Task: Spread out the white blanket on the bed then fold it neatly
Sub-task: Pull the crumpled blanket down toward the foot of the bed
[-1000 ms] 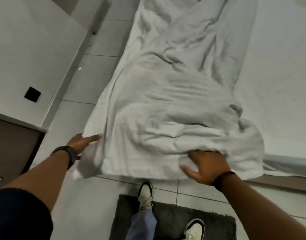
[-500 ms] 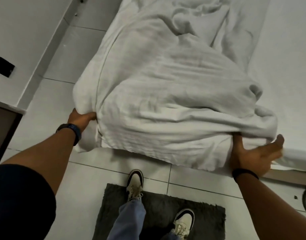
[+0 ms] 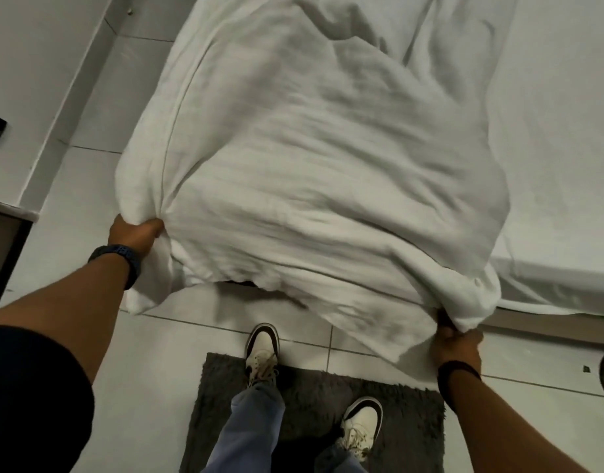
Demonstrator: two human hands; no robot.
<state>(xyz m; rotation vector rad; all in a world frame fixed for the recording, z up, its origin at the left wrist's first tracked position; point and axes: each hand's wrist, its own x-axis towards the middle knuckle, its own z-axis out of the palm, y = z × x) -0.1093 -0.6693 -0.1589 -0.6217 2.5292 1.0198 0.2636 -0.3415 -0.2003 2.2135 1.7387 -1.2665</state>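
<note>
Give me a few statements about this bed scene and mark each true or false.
1. Both hands grip the white blanket. True: the left hand and the right hand each clutch its near edge.
2. The blanket lies flat and smooth. False: it is bunched and wrinkled.
3. The person stands on a dark rug. True.
4. The blanket is neatly folded. False: no fold is made yet.
5. The feet are bare. False: they wear sneakers.

I've only one cam, head-worn wide-angle, looking steeply fwd and down from standing height at the near end of the bed (image 3: 549, 138), close in, with my own shoes on the grey rug (image 3: 314, 404) at btm.
</note>
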